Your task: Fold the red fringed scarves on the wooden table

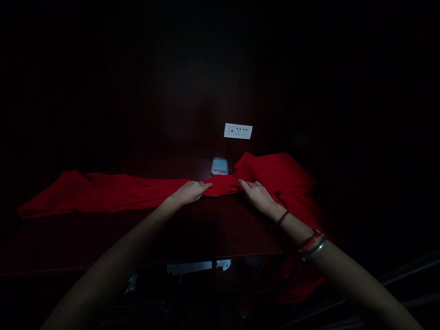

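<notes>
A long red cloth lies stretched across a dark wooden table, bunched up at the right where part of it hangs over the edge. My left hand rests on the cloth near its middle, fingers together and pinching a fold. My right hand lies on the cloth just to the right, fingers extended and pressed on the fabric. The right forearm wears a dark band and red and metal bangles.
A small pale box stands on the table just behind the hands. A white wall socket plate sits on the dark wall above it. Pale scraps show below the table's front edge. The surroundings are very dark.
</notes>
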Tool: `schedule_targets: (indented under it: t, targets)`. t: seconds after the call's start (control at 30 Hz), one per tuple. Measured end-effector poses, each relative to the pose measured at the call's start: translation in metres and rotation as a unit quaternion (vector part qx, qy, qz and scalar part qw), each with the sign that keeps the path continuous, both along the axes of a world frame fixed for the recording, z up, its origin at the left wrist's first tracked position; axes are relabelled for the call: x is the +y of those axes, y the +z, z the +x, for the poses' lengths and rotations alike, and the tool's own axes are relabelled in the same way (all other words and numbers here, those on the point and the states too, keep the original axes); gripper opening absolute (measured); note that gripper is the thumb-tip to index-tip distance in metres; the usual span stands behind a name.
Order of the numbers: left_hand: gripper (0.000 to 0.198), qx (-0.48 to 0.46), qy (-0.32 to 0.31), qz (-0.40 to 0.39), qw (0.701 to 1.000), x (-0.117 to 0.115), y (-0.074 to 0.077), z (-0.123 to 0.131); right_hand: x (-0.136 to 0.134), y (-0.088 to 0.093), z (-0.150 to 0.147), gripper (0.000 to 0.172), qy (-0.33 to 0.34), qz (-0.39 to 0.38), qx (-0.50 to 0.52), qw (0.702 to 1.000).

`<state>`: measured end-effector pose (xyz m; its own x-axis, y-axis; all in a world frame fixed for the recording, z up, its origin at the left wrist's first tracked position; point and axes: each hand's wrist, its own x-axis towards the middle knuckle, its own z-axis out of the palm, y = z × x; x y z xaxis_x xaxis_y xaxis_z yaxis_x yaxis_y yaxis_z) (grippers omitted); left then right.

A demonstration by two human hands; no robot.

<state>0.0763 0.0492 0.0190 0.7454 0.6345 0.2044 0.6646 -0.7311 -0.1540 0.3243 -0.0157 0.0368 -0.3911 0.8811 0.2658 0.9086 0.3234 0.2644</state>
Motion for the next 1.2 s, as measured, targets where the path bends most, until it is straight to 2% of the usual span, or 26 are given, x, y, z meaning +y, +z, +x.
schedule_targets:
  t: [0.1, 0.23, 0.3, 0.43, 0.67, 0.87, 1.03, 1.2]
  targets:
    - [0.046, 0.014, 0.012, 0.006, 1.0, -0.002, 0.005, -0.005, 0.0, -0.006, 0.004, 0.042, 0.005, 0.0, 0.006, 1.0]
    - [0.047, 0.015, 0.029, 0.01, 0.999, -0.004, 0.005, -0.008, 0.0, -0.008, 0.008, 0.025, 0.007, 0.004, 0.002, 1.0]
    - [0.044, 0.004, 0.016, 0.02, 1.0, -0.004, 0.003, -0.007, -0.001, -0.006, 0.009, 0.022, 0.018, 0.007, -0.005, 1.0]
    - [0.034, 0.009, -0.03, 0.052, 0.998, -0.001, -0.002, -0.001, -0.004, 0.0, 0.012, 0.021, 0.025, -0.016, -0.019, 0.999]
    - [0.034, 0.04, -0.016, 0.058, 0.997, 0.0, 0.0, -0.001, -0.011, 0.004, 0.017, 0.022, 0.023, -0.026, -0.065, 0.997]
    - [0.028, 0.065, -0.002, 0.052, 0.997, -0.003, 0.001, -0.001, -0.009, -0.008, -0.008, 0.034, 0.081, 0.022, -0.051, 0.995]
    - [0.022, 0.059, 0.011, 0.053, 0.997, -0.002, 0.002, -0.001, 0.005, -0.018, -0.027, 0.025, 0.075, 0.016, -0.069, 0.995]
    - [0.02, 0.023, 0.002, 0.091, 0.996, -0.004, 0.006, 0.0, 0.01, -0.008, -0.022, 0.019, 0.06, 0.001, -0.013, 0.998]
